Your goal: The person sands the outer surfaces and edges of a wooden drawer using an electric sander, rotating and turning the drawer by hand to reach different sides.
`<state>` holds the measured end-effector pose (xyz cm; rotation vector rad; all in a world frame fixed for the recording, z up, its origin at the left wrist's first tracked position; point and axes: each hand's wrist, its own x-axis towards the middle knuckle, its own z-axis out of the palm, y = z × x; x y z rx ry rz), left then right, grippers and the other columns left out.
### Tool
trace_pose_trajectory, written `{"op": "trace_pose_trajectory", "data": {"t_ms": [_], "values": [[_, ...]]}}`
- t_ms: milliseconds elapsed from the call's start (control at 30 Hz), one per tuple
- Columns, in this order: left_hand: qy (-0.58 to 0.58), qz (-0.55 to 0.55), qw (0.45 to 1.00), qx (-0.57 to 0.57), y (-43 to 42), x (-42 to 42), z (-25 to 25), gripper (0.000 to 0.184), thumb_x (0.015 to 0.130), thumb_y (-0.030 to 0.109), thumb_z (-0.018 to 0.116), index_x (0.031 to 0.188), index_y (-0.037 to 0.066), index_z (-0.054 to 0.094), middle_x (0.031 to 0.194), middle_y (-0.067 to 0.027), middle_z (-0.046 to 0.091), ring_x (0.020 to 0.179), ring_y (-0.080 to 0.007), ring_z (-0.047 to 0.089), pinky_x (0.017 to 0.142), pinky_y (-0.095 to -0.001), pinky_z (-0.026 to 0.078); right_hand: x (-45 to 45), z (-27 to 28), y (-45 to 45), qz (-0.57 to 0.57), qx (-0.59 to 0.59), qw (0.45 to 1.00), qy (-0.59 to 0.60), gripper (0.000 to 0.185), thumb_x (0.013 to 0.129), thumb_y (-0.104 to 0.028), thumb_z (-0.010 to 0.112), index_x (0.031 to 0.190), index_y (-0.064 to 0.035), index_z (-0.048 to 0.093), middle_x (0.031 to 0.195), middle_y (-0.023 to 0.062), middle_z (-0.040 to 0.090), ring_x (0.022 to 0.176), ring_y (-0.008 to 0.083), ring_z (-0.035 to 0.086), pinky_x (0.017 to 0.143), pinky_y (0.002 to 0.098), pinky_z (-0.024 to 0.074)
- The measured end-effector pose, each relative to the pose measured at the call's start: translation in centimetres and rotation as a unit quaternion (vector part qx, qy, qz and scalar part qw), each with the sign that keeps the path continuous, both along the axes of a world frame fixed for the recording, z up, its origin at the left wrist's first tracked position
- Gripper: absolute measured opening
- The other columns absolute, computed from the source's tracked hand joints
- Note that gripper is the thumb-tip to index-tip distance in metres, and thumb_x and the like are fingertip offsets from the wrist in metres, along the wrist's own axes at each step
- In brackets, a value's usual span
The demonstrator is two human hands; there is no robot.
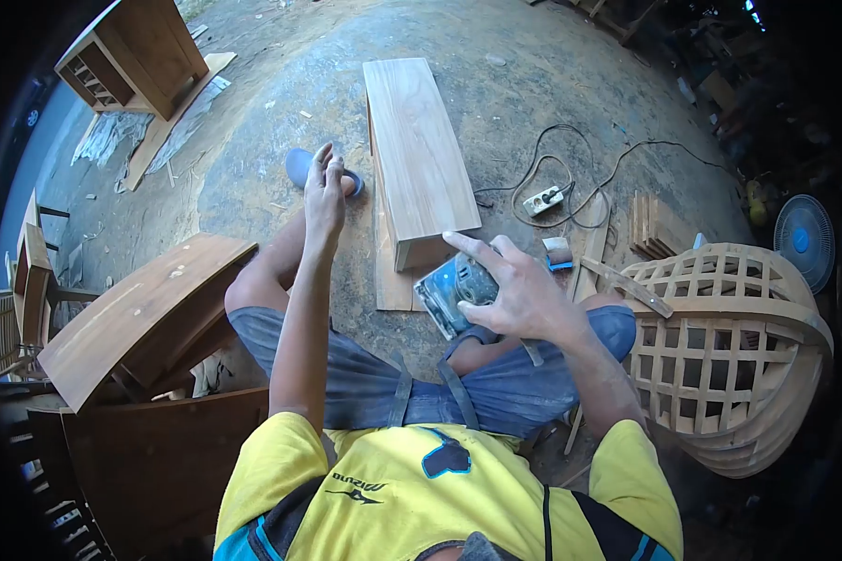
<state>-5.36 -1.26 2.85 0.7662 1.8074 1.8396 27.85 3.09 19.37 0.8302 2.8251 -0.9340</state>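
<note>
A long wooden box-like piece lies on the ground in front of me, its smooth top facing up. My right hand is wrapped round a blue and black power sander, which is tilted beside the near end of the piece; the index finger stretches toward the near top edge. To the left of the piece, my left hand is raised with its fingers extended and nothing held. Beneath the piece, a flat board shows at its near end.
A power strip and looping cable lie to the right. Further right are stacked boards, a slatted wooden frame and a fan. At left are a curved wooden panel and a cabinet.
</note>
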Motion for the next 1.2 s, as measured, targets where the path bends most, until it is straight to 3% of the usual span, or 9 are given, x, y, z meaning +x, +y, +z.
{"op": "trace_pose_trajectory", "data": {"t_ms": [133,200,400,433,533,633,667,967,1200], "values": [[0.220,0.034,0.971,-0.090,4.0,0.6,3.8,0.074,0.101,0.044,0.069,0.154,-0.004,0.049,0.151,-0.0345,0.054,0.143,-0.0465,0.053,0.120,-0.0509,0.042,5.2,-2.8,0.9,-0.065,0.016,0.982,0.176,0.099,0.076,-0.020,0.088,0.164,-0.0137,0.042,0.115,0.0208,0.066,0.107,0.0377,0.070,0.097,0.0476,0.0565],[0.306,0.006,0.942,-0.136,7.8,2.1,5.8,0.084,0.097,0.047,0.075,0.158,-0.002,0.045,0.162,-0.0333,0.043,0.144,-0.0510,0.050,0.121,-0.0483,0.042,6.4,-2.9,2.0,-0.229,-0.034,0.940,0.250,0.096,0.075,-0.014,0.088,0.160,-0.0072,0.044,0.126,0.0215,0.067,0.111,0.0353,0.071,0.099,0.0460,0.0556],[0.363,-0.064,0.839,-0.401,19.9,4.8,4.6,0.123,0.079,0.081,0.074,0.172,0.015,0.027,0.174,-0.0336,0.017,0.160,-0.0599,0.009,0.126,-0.0724,0.012,8.3,-5.5,4.9,-0.351,0.027,0.883,0.310,0.089,0.078,-0.011,0.086,0.156,-0.0023,0.045,0.130,0.0220,0.066,0.116,0.0369,0.068,0.105,0.0464,0.0531],[0.391,-0.074,0.799,-0.451,21.3,4.9,3.9,0.129,0.076,0.085,0.073,0.173,0.018,0.023,0.176,-0.0332,0.010,0.160,-0.0618,-0.002,0.125,-0.0764,0.003,8.7,-6.3,5.2,-0.347,0.062,0.884,0.307,0.088,0.080,-0.007,0.084,0.157,0.0003,0.044,0.125,0.0187,0.068,0.109,0.0260,0.070,0.100,0.0396,0.0560],[0.350,0.005,0.820,-0.453,23.9,1.0,2.3,0.133,0.071,0.084,0.078,0.174,0.021,0.020,0.177,-0.0340,0.007,0.160,-0.0615,-0.002,0.124,-0.0787,0.004,9.5,-6.6,5.2,-0.374,0.027,0.874,0.307,0.090,0.079,-0.012,0.086,0.157,-0.0001,0.043,0.144,0.0262,0.059,0.134,0.0406,0.059,0.115,0.0482,0.0459],[0.251,0.044,0.819,-0.514,25.6,-1.2,4.6,0.144,0.065,0.084,0.081,0.175,0.024,0.010,0.176,-0.0366,-0.004,0.161,-0.0597,-0.008,0.124,-0.0781,0.004,9.7,-6.7,5.3,-0.382,0.035,0.872,0.306,0.090,0.079,-0.013,0.087,0.157,-0.0004,0.043,0.146,0.0275,0.057,0.136,0.0427,0.058,0.116,0.0493,0.0452],[0.238,0.074,0.818,-0.519,26.3,-1.5,5.1,0.145,0.062,0.078,0.088,0.174,0.024,0.013,0.173,-0.0385,0.011,0.161,-0.0594,0.005,0.124,-0.0763,0.012,9.6,-6.7,5.3,-0.385,0.033,0.871,0.305,0.091,0.078,-0.013,0.087,0.157,-0.0006,0.043,0.145,0.0275,0.058,0.135,0.0430,0.059,0.116,0.0497,0.0459],[0.209,0.124,0.822,-0.514,28.8,-3.4,6.2,0.145,0.060,0.072,0.093,0.173,0.023,0.017,0.168,-0.0385,0.025,0.157,-0.0577,0.018,0.124,-0.0740,0.016,9.3,-6.5,6.3,-0.356,0.099,0.877,0.307,0.094,0.073,-0.013,0.089,0.156,-0.0043,0.045,0.138,0.0251,0.062,0.127,0.0423,0.063,0.108,0.0497,0.0528],[0.268,0.094,0.891,-0.355,22.0,-3.5,8.0,0.143,0.057,0.065,0.098,0.170,0.021,0.022,0.159,-0.0371,0.039,0.151,-0.0540,0.033,0.124,-0.0694,0.024,10.9,-6.1,7.7,-0.399,0.073,0.862,0.306,0.089,0.078,-0.011,0.086,0.157,-0.0036,0.045,0.142,0.0247,0.062,0.132,0.0413,0.062,0.112,0.0477,0.0500]]}}
